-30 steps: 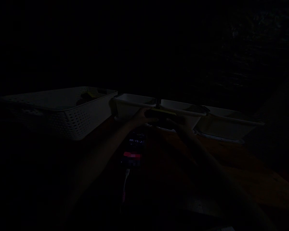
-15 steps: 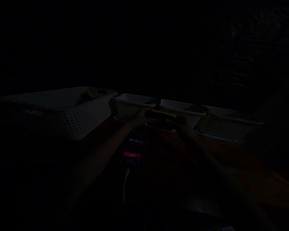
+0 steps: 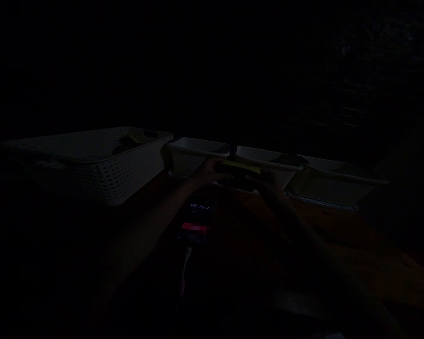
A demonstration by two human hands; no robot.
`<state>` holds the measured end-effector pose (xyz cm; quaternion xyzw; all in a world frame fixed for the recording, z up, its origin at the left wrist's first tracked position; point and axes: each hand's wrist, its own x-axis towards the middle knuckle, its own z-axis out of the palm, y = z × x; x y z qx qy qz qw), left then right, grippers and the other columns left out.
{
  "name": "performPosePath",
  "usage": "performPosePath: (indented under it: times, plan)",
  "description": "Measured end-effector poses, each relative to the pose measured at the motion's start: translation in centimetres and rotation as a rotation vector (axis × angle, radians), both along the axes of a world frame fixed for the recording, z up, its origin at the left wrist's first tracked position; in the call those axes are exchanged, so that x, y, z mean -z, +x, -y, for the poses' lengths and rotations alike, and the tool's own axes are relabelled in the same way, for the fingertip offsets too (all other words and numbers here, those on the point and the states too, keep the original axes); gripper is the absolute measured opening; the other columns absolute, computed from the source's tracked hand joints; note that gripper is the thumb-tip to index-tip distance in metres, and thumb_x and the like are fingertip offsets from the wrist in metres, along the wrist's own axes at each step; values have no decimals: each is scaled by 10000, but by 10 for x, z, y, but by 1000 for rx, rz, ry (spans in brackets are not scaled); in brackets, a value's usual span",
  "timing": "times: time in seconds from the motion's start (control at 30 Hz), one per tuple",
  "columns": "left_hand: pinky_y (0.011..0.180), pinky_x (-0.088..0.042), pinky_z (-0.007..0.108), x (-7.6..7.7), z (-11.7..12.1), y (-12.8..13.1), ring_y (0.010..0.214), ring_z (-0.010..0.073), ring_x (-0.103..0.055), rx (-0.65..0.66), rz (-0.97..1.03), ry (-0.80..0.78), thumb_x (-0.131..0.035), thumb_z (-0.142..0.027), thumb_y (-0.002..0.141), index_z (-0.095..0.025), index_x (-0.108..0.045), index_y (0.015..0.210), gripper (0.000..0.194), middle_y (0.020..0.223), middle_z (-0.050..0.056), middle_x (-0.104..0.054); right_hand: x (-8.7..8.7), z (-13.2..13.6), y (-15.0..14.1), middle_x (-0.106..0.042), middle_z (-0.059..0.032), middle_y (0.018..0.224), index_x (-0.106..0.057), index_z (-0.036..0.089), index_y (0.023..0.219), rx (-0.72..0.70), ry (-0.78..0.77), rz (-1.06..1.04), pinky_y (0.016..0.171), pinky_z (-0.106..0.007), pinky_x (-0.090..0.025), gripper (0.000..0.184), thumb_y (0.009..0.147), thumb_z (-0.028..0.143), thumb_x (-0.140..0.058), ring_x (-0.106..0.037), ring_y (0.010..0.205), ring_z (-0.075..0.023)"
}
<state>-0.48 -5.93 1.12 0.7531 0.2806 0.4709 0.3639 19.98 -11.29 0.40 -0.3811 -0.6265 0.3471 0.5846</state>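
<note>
The view is very dark. Between my two hands is a flat, block-like thing with a yellow top (image 3: 240, 166) and a dark side, perhaps a sponge, though its kind is too dim to make out. My left hand (image 3: 208, 172) grips its left end, fingers closed on it. At its right end my right hand (image 3: 268, 181) holds on, the fingers mostly in shadow. Both hands are in front of the middle tubs, over the brown table (image 3: 325, 223).
A pale basket with holes (image 3: 137, 169) stands at the left, with a yellow and dark thing (image 3: 130, 140) inside. Three pale tubs line the back: left (image 3: 187, 162), middle (image 3: 286, 175), right (image 3: 335, 188). A phone (image 3: 196, 221) showing a timer lies below my hands, its white cable (image 3: 186, 263) running nearer.
Almost nothing differs. The whole view has shifted very slightly, and both hands keep hold of the yellow-topped block in the same place.
</note>
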Motion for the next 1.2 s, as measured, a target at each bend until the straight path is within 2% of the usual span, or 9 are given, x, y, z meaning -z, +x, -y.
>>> performPosePath:
  times: [0.27,0.37,0.43,0.63,0.73,0.83,0.93,1.03,1.2]
  plan:
    - [906,-458,400,7,-10,1,1029,228,-587,-79,29,116,-787,-221,575,-122,-574,1110,584,1099,98,-625,2,-2,-4,-621,-44,1139,-585,227,1113,-61,-132,-150,808,-300,-524,545,672,526,-697,-611,1010,-195]
    - [893,-463,386,9,-12,2,996,219,-603,2,-23,213,-763,-180,578,-118,-604,1038,490,1040,78,-646,4,-4,-2,-579,-43,1217,-565,252,1137,-75,-251,-136,810,-329,-528,554,719,615,-600,-584,1076,-212]
    - [865,-473,365,9,-10,2,955,205,-618,67,-79,253,-738,-163,599,-128,-622,1001,420,1002,66,-657,6,-5,-1,-575,-55,1218,-570,239,1119,-64,-247,-57,834,-342,-521,561,699,607,-625,-581,1077,-219]
    - [860,-473,353,7,-5,1,946,199,-624,75,-125,298,-716,-117,597,-145,-637,995,406,993,56,-666,12,-4,-5,-579,-89,1178,-512,210,1197,-30,-136,219,796,-351,-531,652,678,574,-664,-594,1010,-224]
    - [896,-457,369,5,-3,0,987,208,-609,61,-114,311,-730,-138,605,-150,-637,1007,413,1026,65,-659,14,-6,-6,-593,-95,1153,-531,193,1169,-22,-109,243,773,-349,-539,615,705,585,-632,-606,981,-223]
    - [960,-419,389,2,1,0,1090,222,-562,93,-114,299,-759,-187,605,-179,-615,1083,499,1142,75,-617,16,-11,-3,-599,-92,1150,-546,190,1136,17,40,298,831,-360,-523,549,736,558,-622,-601,1012,-220]
    - [985,-398,397,0,5,-1,1164,235,-512,118,-96,231,-789,-245,587,-202,-561,1171,629,1246,92,-551,19,-16,1,-600,-91,1138,-555,194,1124,100,243,420,868,-382,-503,518,732,516,-653,-597,1018,-225]
    - [978,-397,394,1,3,1,1170,235,-505,128,-37,122,-737,-329,665,-199,-560,1154,537,1251,100,-542,20,-18,5,-574,-104,1152,-575,201,1117,195,407,542,877,-395,-489,493,731,494,-664,-581,1021,-235]
    - [935,-417,384,5,-8,5,1122,247,-531,95,115,-23,-640,-457,742,-155,-562,1132,500,1221,120,-560,17,-15,5,-569,-98,1128,-580,209,1109,238,514,613,883,-376,-481,429,773,470,-629,-565,1027,-225]
